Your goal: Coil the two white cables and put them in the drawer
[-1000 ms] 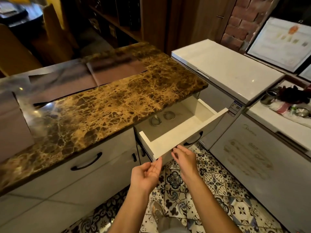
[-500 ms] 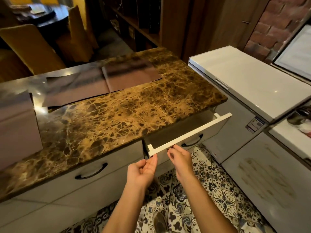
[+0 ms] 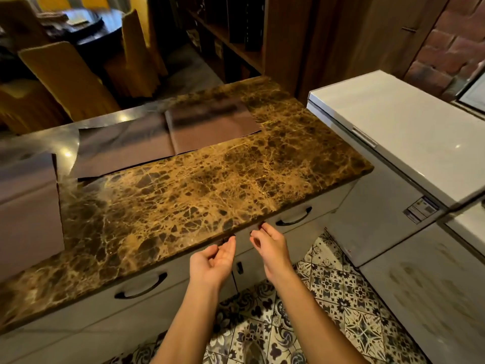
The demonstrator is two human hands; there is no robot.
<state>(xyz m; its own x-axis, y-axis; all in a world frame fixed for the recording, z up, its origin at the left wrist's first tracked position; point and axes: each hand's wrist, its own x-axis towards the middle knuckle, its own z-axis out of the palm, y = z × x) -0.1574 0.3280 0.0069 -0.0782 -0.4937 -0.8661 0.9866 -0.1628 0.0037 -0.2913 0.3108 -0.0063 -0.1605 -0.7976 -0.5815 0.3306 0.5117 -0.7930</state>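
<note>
Drawer (image 3: 301,214) sits shut under the lip of the marble counter (image 3: 199,179), right of centre in the frame, its white front flush with the cabinet and its dark curved handle (image 3: 294,218) showing just below the stone edge. The two white cables are out of sight — nothing of them shows on the counter or anywhere else in the frame.

Both hands hang in front of the cabinet, low in the middle of the frame, empty. The left hand (image 3: 214,261) is turned palm up and inward, fingers loosely curled and a little apart, its fingertips close to the counter's underside. The right hand (image 3: 270,245) is just beside it, thumb side up, fingers bent and slightly spread, the tips close to the drawer front left of the handle (whether they touch it I cannot tell). Neither hand grips the handle.

Further left and lower, a second drawer front carries its own dark handle (image 3: 141,286). Brown mats (image 3: 210,124) lie along the far edge of the counter, toward the upper left. At the right of the frame a white chest freezer (image 3: 409,132) stands beside the counter's end — its lid down. Patterned floor tiles (image 3: 328,306) fill the bottom right, between the forearms and the freezer.
</note>
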